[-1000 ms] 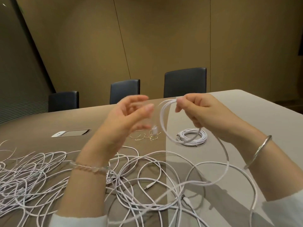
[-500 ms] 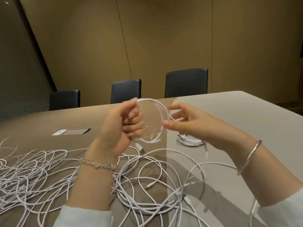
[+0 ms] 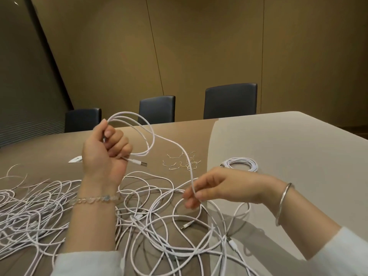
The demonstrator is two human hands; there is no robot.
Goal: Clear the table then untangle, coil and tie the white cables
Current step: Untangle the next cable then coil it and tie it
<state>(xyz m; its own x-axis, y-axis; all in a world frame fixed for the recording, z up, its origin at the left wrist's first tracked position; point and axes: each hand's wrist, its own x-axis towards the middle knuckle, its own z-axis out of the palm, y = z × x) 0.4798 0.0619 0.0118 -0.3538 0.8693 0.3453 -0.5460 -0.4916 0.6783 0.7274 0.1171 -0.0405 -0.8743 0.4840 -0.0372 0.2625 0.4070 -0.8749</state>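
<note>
My left hand is raised and closed around two loops of a white cable; its USB plug sticks out to the right below the fist. The same cable runs down to my right hand, which pinches it between thumb and fingers low over the table. A big tangle of loose white cables spreads across the table in front of me and to the left. One finished coil lies flat beyond my right hand. Several thin wire ties lie scattered in the middle.
The table is brown on the left and light grey on the right. A white-edged floor-box cover sits in the tabletop behind my left hand. Three dark chairs stand along the far edge before a tan wall.
My left hand now holds two loops instead of one. My right hand has slid down and right along the cable, away from the left, drawing out a new length.
</note>
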